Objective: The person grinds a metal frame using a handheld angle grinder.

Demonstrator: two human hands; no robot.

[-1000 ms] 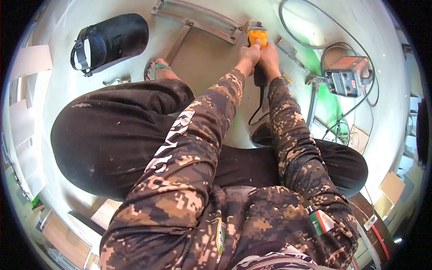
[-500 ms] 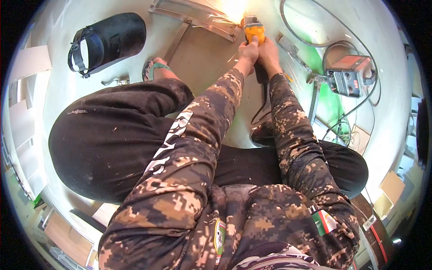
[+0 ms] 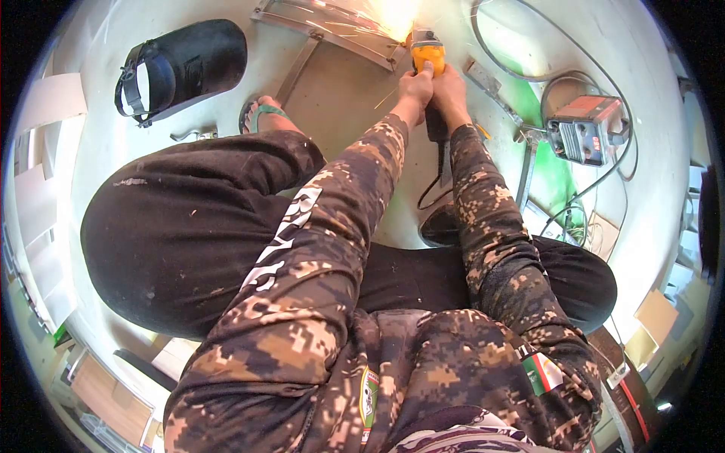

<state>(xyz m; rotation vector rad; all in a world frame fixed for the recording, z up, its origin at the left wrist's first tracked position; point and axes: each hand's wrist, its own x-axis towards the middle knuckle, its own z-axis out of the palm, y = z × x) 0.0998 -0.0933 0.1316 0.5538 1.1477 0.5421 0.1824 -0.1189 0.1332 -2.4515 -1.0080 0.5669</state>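
Both of my hands are wrapped round a yellow angle grinder [image 3: 428, 54] at the top centre. My left hand [image 3: 415, 92] is on its left side, and my right hand [image 3: 450, 92] closes round it from the right. The grinder's black rear end and cord hang down between my forearms. Bright sparks spray up and to the left from its head, beside the right end of a metal frame [image 3: 355, 50]. Glare hides the disc and the exact spot it touches.
A black welding helmet [image 3: 189, 68] lies at the upper left, near a metal clamp [image 3: 194, 134] and my sandalled foot [image 3: 268, 117]. A welding machine [image 3: 585, 130] with looping cables stands at the right. Metal bars [image 3: 491, 90] lie between it and my right hand.
The spray of sparks has changed shape, spreading more to the upper left. My hands and the grinder have barely moved.
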